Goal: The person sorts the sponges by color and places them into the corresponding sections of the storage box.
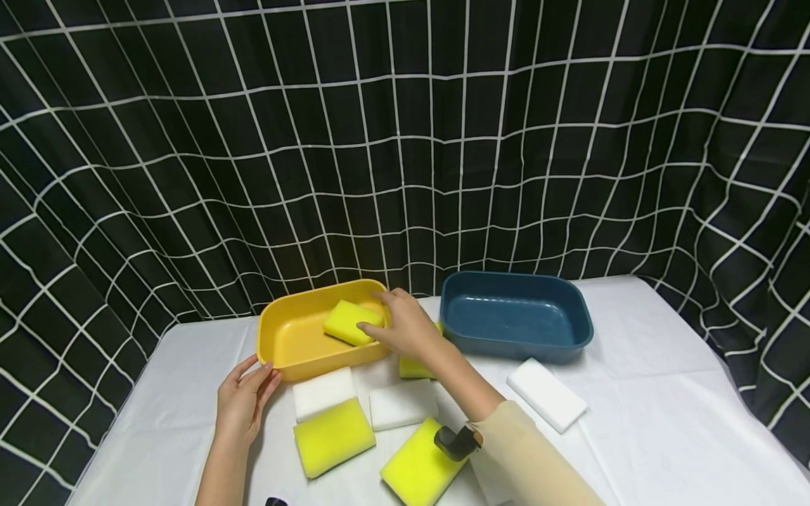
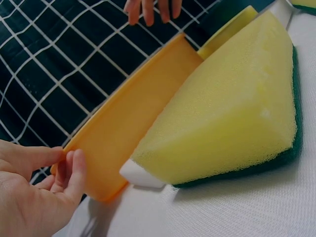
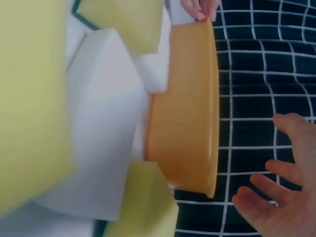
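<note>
A yellow plastic bin (image 1: pixel 297 337) stands at the back left of the table, and a yellow sponge (image 1: pixel 349 320) lies in its right half. At the bin's front left corner, my left hand (image 1: pixel 243 400) pinches the rim between thumb and fingers, as the left wrist view shows around the bin's wall (image 2: pixel 133 118). Over the bin's right end is my right hand (image 1: pixel 405 322), its fingers spread beside the sponge and nothing in its grasp. The right wrist view has this right hand (image 3: pixel 281 192) loosely extended above the bin's rim level.
To the right stands a dark blue bin (image 1: pixel 515 309). White foam blocks (image 1: pixel 323 393) (image 1: pixel 403 404) and green-backed yellow sponges (image 1: pixel 334 437) (image 1: pixel 420 464) lie before the yellow bin. Another white block (image 1: pixel 547 395) lies by the blue bin; a yellow sponge (image 1: pixel 414 367) is partly behind my right forearm.
</note>
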A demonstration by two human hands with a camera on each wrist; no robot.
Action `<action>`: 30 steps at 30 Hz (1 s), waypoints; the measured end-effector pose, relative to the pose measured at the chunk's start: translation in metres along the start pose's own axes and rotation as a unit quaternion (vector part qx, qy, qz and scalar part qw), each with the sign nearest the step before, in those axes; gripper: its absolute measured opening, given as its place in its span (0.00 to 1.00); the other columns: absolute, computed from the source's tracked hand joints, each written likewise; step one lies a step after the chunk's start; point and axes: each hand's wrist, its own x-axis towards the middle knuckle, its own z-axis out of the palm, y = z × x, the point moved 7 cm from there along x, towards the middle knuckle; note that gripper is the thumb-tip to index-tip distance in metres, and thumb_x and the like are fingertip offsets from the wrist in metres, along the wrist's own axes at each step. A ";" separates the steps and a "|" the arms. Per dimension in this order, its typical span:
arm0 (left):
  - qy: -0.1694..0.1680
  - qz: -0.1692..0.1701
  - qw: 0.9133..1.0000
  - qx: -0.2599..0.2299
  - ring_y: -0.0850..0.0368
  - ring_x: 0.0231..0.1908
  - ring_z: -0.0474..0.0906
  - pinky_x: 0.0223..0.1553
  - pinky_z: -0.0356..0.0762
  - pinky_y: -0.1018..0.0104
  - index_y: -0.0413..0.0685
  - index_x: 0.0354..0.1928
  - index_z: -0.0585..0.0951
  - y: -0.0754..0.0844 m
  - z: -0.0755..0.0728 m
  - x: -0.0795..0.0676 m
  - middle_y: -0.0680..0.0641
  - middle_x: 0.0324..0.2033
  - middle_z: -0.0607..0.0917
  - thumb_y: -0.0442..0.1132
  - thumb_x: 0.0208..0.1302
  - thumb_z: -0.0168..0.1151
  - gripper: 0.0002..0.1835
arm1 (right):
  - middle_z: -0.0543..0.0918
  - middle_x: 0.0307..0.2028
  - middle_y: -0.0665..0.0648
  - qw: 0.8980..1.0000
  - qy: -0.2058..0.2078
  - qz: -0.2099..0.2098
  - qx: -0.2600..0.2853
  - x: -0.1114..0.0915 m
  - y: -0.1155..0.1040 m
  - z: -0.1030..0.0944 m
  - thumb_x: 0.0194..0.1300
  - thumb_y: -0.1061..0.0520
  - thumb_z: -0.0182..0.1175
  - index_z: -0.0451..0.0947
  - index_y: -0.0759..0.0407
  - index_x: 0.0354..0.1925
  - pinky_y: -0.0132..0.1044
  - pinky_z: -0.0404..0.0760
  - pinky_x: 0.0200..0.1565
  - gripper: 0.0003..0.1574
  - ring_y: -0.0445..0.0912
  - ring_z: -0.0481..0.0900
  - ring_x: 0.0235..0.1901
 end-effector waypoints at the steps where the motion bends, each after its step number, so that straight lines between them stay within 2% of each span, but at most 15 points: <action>1: -0.001 0.000 1.000 -0.001 0.70 0.38 0.85 0.52 0.86 0.75 0.35 0.81 0.56 0.000 0.000 0.000 0.56 0.39 0.84 0.30 0.79 0.57 0.35 | 0.81 0.56 0.68 1.000 -0.001 -0.003 -0.002 -0.002 -0.001 -0.001 0.70 0.47 0.71 0.75 0.67 0.70 0.48 0.85 0.52 0.38 0.55 0.78 0.48; 7: -0.001 0.001 1.000 0.000 0.70 0.38 0.85 0.53 0.86 0.74 0.35 0.81 0.55 0.000 0.000 0.000 0.56 0.39 0.84 0.30 0.79 0.57 0.35 | 0.81 0.57 0.65 1.000 0.000 -0.015 -0.001 -0.014 -0.002 -0.009 0.72 0.47 0.68 0.76 0.66 0.70 0.51 0.85 0.56 0.36 0.56 0.80 0.52; 10: -0.001 0.000 1.000 0.004 0.70 0.39 0.85 0.53 0.86 0.74 0.36 0.82 0.55 -0.001 0.000 0.000 0.55 0.40 0.84 0.30 0.79 0.57 0.35 | 0.82 0.55 0.64 1.000 0.000 -0.025 -0.003 -0.020 -0.003 -0.013 0.73 0.48 0.67 0.76 0.65 0.69 0.51 0.85 0.53 0.35 0.56 0.79 0.50; 17: 0.002 -0.006 1.000 0.010 0.70 0.38 0.86 0.53 0.86 0.74 0.37 0.82 0.55 -0.002 0.001 0.001 0.53 0.42 0.84 0.32 0.79 0.57 0.36 | 0.81 0.63 0.66 0.999 -0.005 -0.036 0.004 -0.037 0.000 -0.016 0.74 0.47 0.66 0.77 0.65 0.69 0.55 0.85 0.59 0.34 0.60 0.80 0.58; 21: 0.004 -0.007 1.000 0.013 0.69 0.39 0.86 0.53 0.86 0.74 0.37 0.82 0.56 -0.002 0.000 0.001 0.53 0.42 0.84 0.32 0.79 0.57 0.35 | 0.82 0.61 0.65 0.999 -0.007 -0.045 0.013 -0.044 0.001 -0.017 0.74 0.47 0.66 0.77 0.64 0.69 0.53 0.86 0.56 0.34 0.58 0.81 0.55; 30: 0.000 -0.005 1.000 0.010 0.70 0.38 0.86 0.52 0.86 0.75 0.36 0.82 0.55 -0.001 0.000 0.000 0.54 0.41 0.84 0.31 0.79 0.57 0.35 | 0.81 0.64 0.63 0.998 -0.022 -0.045 0.030 -0.066 0.001 -0.018 0.74 0.49 0.66 0.77 0.61 0.69 0.54 0.86 0.58 0.32 0.58 0.81 0.57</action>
